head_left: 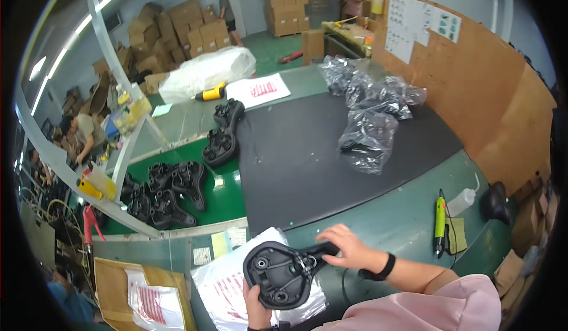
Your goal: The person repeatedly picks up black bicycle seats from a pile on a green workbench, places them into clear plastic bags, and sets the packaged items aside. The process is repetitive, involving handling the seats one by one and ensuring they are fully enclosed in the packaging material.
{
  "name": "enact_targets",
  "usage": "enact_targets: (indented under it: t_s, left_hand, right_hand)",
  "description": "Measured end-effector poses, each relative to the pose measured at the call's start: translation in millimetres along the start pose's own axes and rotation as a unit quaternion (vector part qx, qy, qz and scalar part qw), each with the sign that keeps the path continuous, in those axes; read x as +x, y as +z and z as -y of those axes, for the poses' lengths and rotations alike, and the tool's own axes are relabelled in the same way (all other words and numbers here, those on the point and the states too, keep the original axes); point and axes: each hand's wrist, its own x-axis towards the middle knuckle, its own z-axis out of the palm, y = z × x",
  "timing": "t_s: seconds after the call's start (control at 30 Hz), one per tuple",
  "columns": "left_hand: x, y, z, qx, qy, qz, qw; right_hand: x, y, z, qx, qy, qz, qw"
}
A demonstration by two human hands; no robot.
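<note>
Held between both hands, underside up, is a black saddle (277, 276): its wide end is gripped at the rim by the left hand (255, 308), and its narrow nose is grasped by the right hand (350, 250). Beneath it, white bags (214, 285) with red print are laid on a green tabletop (384, 204); more are contained in an open brown carton (107, 283) to the left. At the right, a green electric screwdriver (439, 224) and a white squeeze bottle (461, 202) are set down. Farther in, a black mat (296, 165) is spread, partly covered by clear plastic bags (371, 136). Further saddles (189, 183) are carried on a glossy green strip (222, 198). The right side is bounded by a brown board (473, 88), to which printed sheets (408, 29) are fixed. Beyond, brown cartons (187, 14) are heaped; beside them a standing person (226, 11) is seen.
</note>
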Motion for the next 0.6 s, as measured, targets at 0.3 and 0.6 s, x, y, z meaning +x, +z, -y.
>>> enact_targets:
  t_s: [0.3,0.6]
  left_hand:
    - [-49.0,85.0,-54.0,0.122,-0.043,0.13,0.983]
    - [-39.8,149.2,-14.0,0.748,0.251,0.078,0.61]
  right_hand:
    - [-95.1,-15.5,35.2,0.507,0.378,0.212,0.745]
    - [-148.0,-11.4,57.3,0.794,0.306,0.232,0.472]
